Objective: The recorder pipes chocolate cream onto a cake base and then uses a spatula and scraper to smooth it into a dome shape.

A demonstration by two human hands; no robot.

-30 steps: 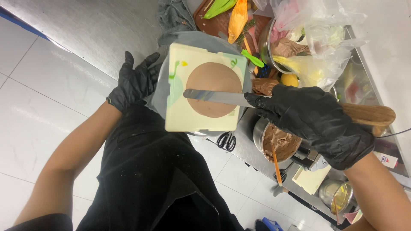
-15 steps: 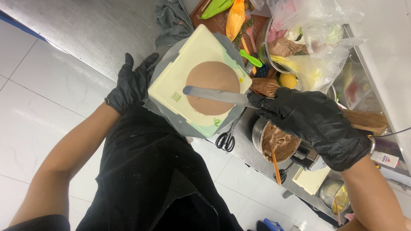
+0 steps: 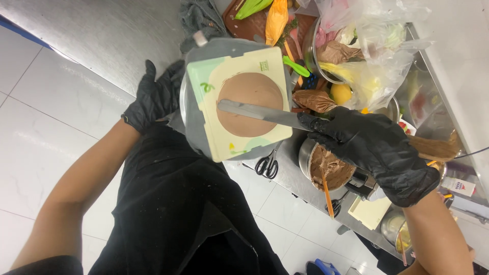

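My left hand (image 3: 157,97), in a black glove, is stretched forward with the fingers spread and pointing up, the bare forearm running back toward me at the lower left. My right hand (image 3: 374,147), gloved in black too, is curled into a closed grip with the knuckles facing up and the thumb side pointing left. That forearm is bare and comes in from the lower right, bent at the wrist.

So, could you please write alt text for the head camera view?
A black-gloved right hand lays a long metal spatula across a round brown cake on a pale square board, while the gloved left hand touches the grey turntable beneath, beside a cluttered steel counter.
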